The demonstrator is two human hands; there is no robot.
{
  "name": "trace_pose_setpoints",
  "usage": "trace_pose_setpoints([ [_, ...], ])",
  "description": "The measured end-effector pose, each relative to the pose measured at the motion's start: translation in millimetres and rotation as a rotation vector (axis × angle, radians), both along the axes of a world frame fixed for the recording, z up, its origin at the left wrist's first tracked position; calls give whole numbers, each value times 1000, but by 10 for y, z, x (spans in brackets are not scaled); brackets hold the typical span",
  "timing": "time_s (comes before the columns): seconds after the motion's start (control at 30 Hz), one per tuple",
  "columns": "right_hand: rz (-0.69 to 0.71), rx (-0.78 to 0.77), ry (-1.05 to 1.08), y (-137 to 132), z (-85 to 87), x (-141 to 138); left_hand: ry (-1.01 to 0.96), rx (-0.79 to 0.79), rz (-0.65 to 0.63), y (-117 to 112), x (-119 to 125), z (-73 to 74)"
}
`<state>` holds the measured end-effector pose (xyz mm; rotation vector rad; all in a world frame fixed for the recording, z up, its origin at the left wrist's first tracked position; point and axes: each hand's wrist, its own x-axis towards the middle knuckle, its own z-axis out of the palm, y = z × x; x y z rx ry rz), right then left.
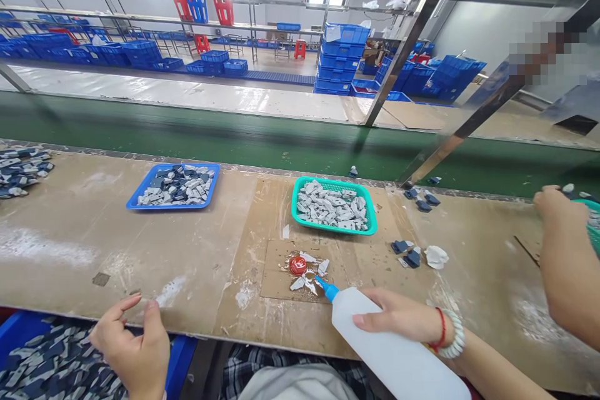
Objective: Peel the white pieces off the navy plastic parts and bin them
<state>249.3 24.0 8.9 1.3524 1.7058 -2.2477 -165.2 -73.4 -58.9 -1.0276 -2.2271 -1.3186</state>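
At the workbench (117, 244) edge, the right hand (398, 315) closed around a white squeeze bottle (394, 347), its blue nozzle (327, 290) just beside grey pieces (304, 281) on a cardboard sheet (276, 275); the left hand (129, 347) was open, holding nothing, above a blue crate (180, 356).
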Motion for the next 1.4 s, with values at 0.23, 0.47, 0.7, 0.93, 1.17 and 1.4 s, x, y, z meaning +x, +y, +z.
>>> trace_pose_setpoints([
  [0.23, -30, 11, 15, -106, 49, 46, -9, -11, -91, 136, 167, 15],
  [0.47, -281, 104, 54, -61, 20, -215, -47, 14, -134, 157, 317, 126],
  [0.7, -383, 279, -41, -111, -153, -405, -69, -17, -150, 110, 341, 78],
  [0.93, -527, 445, -44, -196, -299, -520, -68, -24, -208, 168, 419, 68],
  [1.17, -404, 223, 125, -19, -34, -434, -71, -30, -249, 233, 510, 70],
  [1.4, -402, 360, 93, 54, 58, -149, -124, -8, -354, 495, 632, 229],
])
